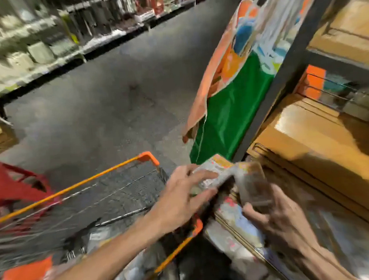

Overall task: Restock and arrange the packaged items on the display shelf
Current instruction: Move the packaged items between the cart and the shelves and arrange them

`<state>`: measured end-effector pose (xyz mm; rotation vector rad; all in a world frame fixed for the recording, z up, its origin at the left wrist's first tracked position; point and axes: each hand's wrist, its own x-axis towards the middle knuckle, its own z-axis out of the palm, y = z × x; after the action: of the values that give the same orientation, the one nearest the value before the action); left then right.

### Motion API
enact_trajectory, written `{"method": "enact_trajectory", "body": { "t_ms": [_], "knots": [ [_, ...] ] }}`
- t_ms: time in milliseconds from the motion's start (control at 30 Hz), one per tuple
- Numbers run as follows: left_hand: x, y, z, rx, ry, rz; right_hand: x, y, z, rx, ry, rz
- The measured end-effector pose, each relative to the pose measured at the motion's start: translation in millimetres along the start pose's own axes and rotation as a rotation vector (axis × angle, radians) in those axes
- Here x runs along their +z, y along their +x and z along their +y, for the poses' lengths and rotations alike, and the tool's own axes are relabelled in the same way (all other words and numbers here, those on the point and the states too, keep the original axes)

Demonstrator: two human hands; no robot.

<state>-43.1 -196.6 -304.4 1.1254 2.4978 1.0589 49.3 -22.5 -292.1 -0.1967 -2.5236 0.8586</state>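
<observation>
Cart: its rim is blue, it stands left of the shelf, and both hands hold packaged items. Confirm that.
Wrong colour: the head view shows the cart has an orange rim, not blue. The rest stands: it is left of the shelf, and the left hand and right hand hold packaged items.

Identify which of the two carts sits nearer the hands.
The orange-rimmed wire cart: the left hand reaches across its corner, while the red cart stands farther left.

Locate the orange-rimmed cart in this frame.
Head view, lower left: the cart stands beside the display shelf, its right corner beneath the left hand, which grips a packaged item.
</observation>
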Motion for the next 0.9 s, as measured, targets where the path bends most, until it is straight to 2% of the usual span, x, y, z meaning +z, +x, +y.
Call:
{"method": "enact_trajectory", "body": {
  "t_ms": [100,200,267,333,433,567,767,900],
  "knots": [
    [-29,-28,-58,-0.139,0.021,0.096,35,0,-17,0.065,0.141,-0.09],
    [-40,-52,-115,-0.246,0.002,0.158,106,8,-28,0.146,-0.005,-0.306],
    [-42,-67,-150,-0.327,0.0,0.137,146,12,-37,0.12,-0.07,-0.39],
    [-47,-86,-194,-0.462,-0.021,0.093,197,11,-45,0.046,-0.118,-0.497],
    [-37,-101,-221,-0.573,-0.052,0.004,235,7,-50,0.198,-0.16,-0.674],
    [-14,-132,-280,-0.747,-0.082,-0.098,306,-15,-58,0.214,-0.249,-0.883],
    [23,-151,-336,-0.857,0.156,-0.354,383,-64,-47,0.387,-0.212,-1.143],
    [43,-157,-343,-0.892,0.243,-0.497,409,-90,-46,0.426,-0.184,-1.214]
  ]
}}
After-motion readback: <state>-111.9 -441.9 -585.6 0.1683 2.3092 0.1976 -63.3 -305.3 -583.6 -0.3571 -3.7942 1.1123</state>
